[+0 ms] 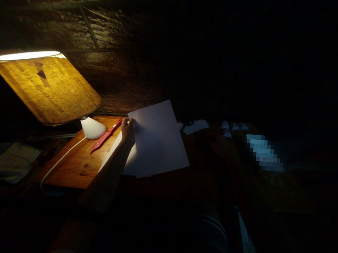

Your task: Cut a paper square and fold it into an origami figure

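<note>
Nearest, at the bottom of the view, dark clothing with pale stripes (212,227) is dimly seen below the wooden table (76,170), and much of the area around it is lost in shadow. From there the left forearm is stretched forward over the table, and the left hand (128,132) is placed at the upper left edge of a white sheet of paper (163,141). The edge is pinched between the thumb and the curled fingers. The sheet is set at a slant above the middle of the table, and its face is partly shaded. Beneath it, more white paper (130,161) is shown on the tabletop, lit at its left part and crossed by the forearm.

The right hand (214,141) is only faintly made out in the dark, to the right of the sheet and apart from it; whether its fingers are open or closed cannot be told.

On the left, a white cord (62,160) is trailed over the table's edge from a lamp (93,129). A red knife (106,137) is laid just beside the lamp's base. The lit yellow shade (50,88) is marked with printed lettering. Beyond the sheet, a white paper piece (196,126) and some small white shapes (233,126) are seen. Farthest back, a rough dark wall (114,32) is partly lit.
</note>
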`<state>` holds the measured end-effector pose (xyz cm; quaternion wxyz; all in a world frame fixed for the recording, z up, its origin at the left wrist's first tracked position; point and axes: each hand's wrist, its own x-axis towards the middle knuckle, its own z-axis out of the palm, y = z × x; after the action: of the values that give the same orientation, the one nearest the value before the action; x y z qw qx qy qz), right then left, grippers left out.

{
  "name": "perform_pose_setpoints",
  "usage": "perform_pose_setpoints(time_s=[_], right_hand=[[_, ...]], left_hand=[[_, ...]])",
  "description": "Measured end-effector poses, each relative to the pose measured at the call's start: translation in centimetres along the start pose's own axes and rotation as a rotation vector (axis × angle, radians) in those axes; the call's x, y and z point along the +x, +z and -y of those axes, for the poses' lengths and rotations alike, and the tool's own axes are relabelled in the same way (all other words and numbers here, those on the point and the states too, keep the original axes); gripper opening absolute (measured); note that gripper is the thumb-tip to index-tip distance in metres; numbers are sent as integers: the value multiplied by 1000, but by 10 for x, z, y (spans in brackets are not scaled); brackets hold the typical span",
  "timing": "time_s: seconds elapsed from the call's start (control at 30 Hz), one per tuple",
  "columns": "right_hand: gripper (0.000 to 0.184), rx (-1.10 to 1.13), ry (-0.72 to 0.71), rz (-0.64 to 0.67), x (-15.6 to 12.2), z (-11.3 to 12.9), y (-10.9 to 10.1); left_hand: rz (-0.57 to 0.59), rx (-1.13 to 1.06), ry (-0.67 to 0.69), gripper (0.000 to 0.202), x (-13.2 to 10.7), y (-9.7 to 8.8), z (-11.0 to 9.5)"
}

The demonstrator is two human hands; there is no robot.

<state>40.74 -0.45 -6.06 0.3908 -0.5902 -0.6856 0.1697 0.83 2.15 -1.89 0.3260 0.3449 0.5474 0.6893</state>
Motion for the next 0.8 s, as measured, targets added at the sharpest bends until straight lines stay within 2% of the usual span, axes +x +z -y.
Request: perform_pose_setpoints(time_s=[0.17, 0.3, 0.53, 0.67, 0.8], right_hand=[[18, 32, -9, -8, -2, 5, -2], [33, 122, 28, 1, -8, 16, -4], [56, 424, 158, 83, -17, 28, -4], [48, 566, 134, 245, -18, 36, -2], [37, 451, 103, 318, -19, 48, -6]], left_hand=[[51, -100, -29, 19, -9, 9, 7], [182, -181, -133, 19, -19, 17, 12], [357, -143, -163, 24, -32, 24, 10], [456, -154, -199, 25, -35, 25, 6], [531, -179, -217, 31, -38, 26, 6]])
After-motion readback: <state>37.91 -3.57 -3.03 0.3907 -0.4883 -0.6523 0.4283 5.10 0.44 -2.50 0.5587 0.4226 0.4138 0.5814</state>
